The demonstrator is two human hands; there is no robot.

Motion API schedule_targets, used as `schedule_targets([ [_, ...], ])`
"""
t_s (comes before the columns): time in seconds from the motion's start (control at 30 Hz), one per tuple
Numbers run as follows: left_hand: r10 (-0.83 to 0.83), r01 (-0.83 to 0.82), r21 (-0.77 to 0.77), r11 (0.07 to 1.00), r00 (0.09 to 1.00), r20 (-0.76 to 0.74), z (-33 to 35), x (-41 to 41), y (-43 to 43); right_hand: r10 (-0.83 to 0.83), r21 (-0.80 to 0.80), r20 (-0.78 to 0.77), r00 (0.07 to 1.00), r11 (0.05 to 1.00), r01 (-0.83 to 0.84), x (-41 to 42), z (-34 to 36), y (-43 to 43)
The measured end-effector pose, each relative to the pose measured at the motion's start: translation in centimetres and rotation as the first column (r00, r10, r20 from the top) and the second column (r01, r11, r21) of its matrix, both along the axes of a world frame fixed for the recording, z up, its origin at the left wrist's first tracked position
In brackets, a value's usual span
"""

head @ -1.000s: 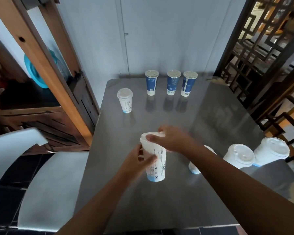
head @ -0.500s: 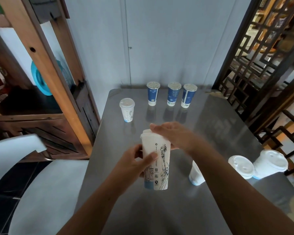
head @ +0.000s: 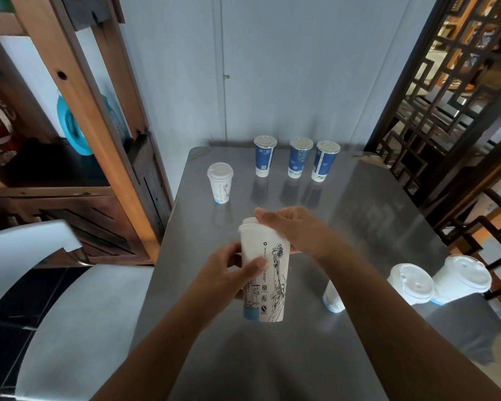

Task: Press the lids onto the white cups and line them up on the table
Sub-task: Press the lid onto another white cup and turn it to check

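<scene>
A tall white cup (head: pixel 268 273) with a line drawing is held above the steel table (head: pixel 373 221), tilted slightly. My left hand (head: pixel 229 273) grips its side, thumb across the front. My right hand (head: pixel 292 230) lies over its white lid (head: pixel 248 221), fingers pressing on top. A lidded white cup (head: pixel 220 182) stands at the far left of the table. Two more lidded white cups (head: pixel 411 283) (head: pixel 462 277) stand near the right edge. Another white cup (head: pixel 333 296) shows partly behind my right forearm.
Three blue cups (head: pixel 265 156) (head: pixel 300 157) (head: pixel 324 160) with clear lids stand in a row at the table's far edge. A wooden shelf (head: pixel 78 111) rises at left, a white chair (head: pixel 70 314) sits near left, and dark lattice screens (head: pixel 446 82) stand at right.
Both hands have lifted the white cup off the table and nearer to the camera. The right hand stays on the lid.
</scene>
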State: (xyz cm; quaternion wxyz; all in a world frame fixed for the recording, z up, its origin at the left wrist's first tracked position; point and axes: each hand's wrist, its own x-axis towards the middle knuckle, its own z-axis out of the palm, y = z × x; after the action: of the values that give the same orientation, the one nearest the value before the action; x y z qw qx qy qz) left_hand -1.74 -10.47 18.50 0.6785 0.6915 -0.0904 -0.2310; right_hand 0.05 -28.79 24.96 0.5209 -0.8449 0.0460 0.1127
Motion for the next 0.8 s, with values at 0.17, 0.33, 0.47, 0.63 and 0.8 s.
schedule_targets([
  [0.17, -0.01, 0.01, -0.002, 1.0, 1.0, -0.005, -0.2, -0.1, 0.1, 0.025, -0.035, 0.009, 1.0, 0.999, -0.024, -0.2, -0.1, 0.1],
  [0.33, -0.021, 0.021, 0.017, 1.0, 1.0, -0.007, -0.7, -0.1, 0.4, 0.01, -0.063, 0.015, 1.0, 0.998, -0.009, -0.4, -0.4, 0.2],
  [0.47, -0.054, 0.054, 0.04, 0.998, 0.999, 0.001, -1.4, 0.3, 0.8, -0.004, -0.055, 0.036, 0.999, 0.998, 0.006, -0.7, -0.7, 0.5],
  [0.63, -0.042, 0.034, 0.1, 0.994, 0.996, 0.073, -2.9, 1.1, 1.2, -0.029, -0.133, 0.109, 0.994, 0.99, 0.044, -1.4, -2.0, 1.2],
  [0.8, -0.046, 0.007, 0.241, 0.971, 0.986, 0.158, -5.8, 1.3, 2.3, 0.049, -0.171, 0.07, 0.996, 0.985, -0.037, -2.2, -5.3, 2.0],
])
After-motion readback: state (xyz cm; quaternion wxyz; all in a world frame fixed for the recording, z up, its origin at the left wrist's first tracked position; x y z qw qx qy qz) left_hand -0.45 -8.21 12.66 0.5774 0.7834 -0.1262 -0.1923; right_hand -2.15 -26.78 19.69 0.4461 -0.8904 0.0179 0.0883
